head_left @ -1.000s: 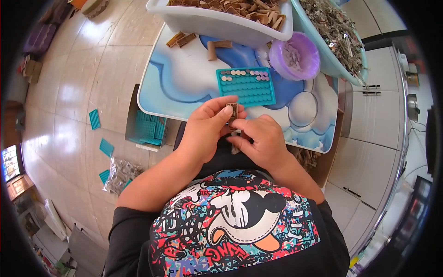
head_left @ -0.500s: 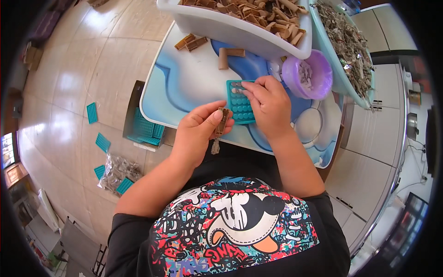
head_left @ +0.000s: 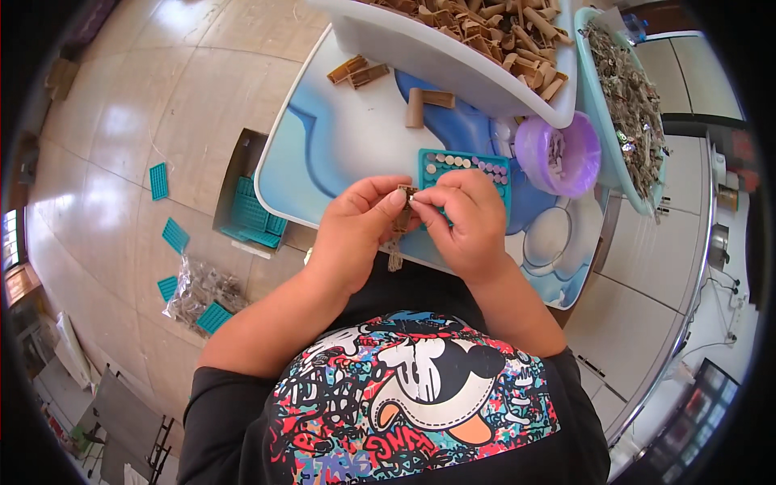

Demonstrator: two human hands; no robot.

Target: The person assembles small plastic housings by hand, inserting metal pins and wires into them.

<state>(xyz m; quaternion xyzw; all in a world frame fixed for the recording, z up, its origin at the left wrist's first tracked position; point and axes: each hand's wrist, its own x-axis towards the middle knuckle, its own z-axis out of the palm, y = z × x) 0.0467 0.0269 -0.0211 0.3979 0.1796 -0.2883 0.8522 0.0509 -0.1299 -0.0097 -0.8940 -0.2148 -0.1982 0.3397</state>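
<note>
— What are the hands doing, closest to the person?

— Both meet over the near edge of the blue-and-white patterned tabletop (head_left: 339, 137). The left hand (head_left: 356, 230) pinches a small brown metal lock-like piece (head_left: 402, 212) between thumb and fingertips; a short part of it hangs down below the tabletop edge. The right hand (head_left: 465, 222) is closed on the same piece from the other side, fingertips touching it at the top.

— And just behind them?

— A flat teal plastic tray with rows of small round pins (head_left: 465, 166) lies on the tabletop, partly covered by the right hand. Its far row holds silvery and brassy pins.

— Farther on?

— To the right of the tray sits a round purple plastic bowl (head_left: 537, 145) with small metal bits inside. Toward the middle of the tabletop lie a few loose brown rectangular pieces (head_left: 427, 100), and more near the far left corner. At the far edge stands a big white plastic tub heaped with brown pieces (head_left: 436, 61), and beside it at the far right a pale green basin of grey metal parts (head_left: 598, 105).

— Anything off the tabletop?

— On the tiled floor (head_left: 121, 121) at the left, an open cardboard box of teal trays (head_left: 250, 212) and scattered teal trays.
</note>
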